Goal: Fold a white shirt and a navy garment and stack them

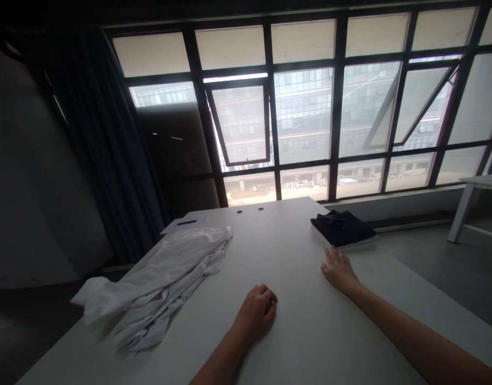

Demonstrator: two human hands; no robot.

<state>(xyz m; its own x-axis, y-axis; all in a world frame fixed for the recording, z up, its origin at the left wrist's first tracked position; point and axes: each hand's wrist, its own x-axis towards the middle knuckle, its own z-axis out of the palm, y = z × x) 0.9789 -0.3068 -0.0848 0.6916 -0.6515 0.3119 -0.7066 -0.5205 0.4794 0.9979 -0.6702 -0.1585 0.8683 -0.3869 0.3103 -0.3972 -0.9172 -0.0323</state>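
My left hand (257, 311) rests on the white table (294, 331) with its fingers curled in loosely, and nothing shows in them. Farther forward and to the right, my right hand (338, 268) lies on the tabletop with its fingers apart. Its fingertips are close to the near edge of a folded black garment (342, 227); whether they touch it I cannot tell. A thin pale layer shows under that garment. To the left of my left hand, white garments (166, 272) lie loosely spread lengthwise along the table.
A sheet of paper (171, 227) with a blue pen (187, 222) lies at the far left corner. Two round fittings (239, 212) sit near the table's far edge. Windows stand beyond, a dark curtain (97, 144) hangs left, and another white table (484, 183) stands right.
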